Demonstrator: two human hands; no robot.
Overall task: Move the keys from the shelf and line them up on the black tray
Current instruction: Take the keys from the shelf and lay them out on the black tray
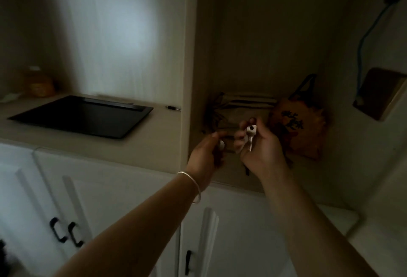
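Note:
Both my hands are inside the dim right shelf compartment point(253, 109). My right hand point(262, 146) holds a silver key point(250, 136) that hangs blade down from its fingers. My left hand point(207, 151), a bangle on its wrist, is curled around something small and pale point(221, 144); it is blurred and I cannot tell what it is. The black tray point(83, 115) lies flat on the counter to the left, with nothing on it.
An orange patterned bag point(301, 127) and a dark woven item point(215, 109) stand at the back of the shelf. A vertical divider point(187, 78) separates shelf and counter. A pen point(172, 107) lies right of the tray; an orange jar point(39, 82) sits far left. White cabinet doors below.

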